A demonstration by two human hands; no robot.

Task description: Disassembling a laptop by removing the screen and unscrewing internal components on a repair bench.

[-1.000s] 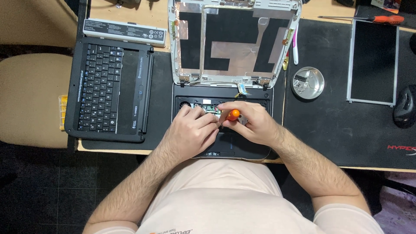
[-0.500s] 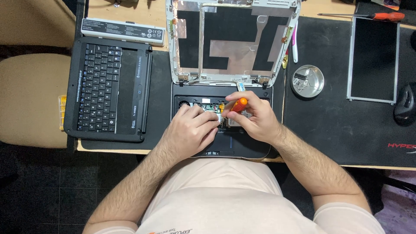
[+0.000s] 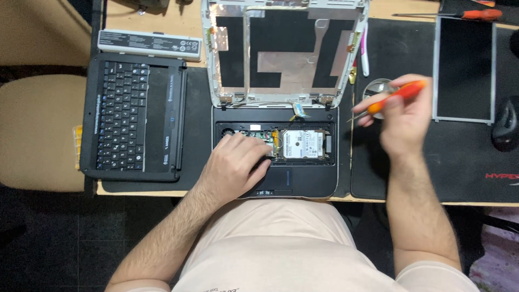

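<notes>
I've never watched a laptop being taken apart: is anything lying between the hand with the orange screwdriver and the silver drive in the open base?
Nothing visible does. The right hand holds the orange screwdriver above the black mat, right of the laptop base. The silver drive lies uncovered; the left hand rests beside it, on its left.

Keyboard panel (image 3: pixel 132 121) & battery (image 3: pixel 150 44) at left, loose screen (image 3: pixel 464 67), mouse (image 3: pixel 505 123), 2nd screwdriver (image 3: pixel 459 14) at right.

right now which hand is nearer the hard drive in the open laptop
Left. The left hand rests inside the laptop base, right beside the hard drive. The right hand, gripping an orange screwdriver, is raised off to the drive's right, over the mat.
</notes>
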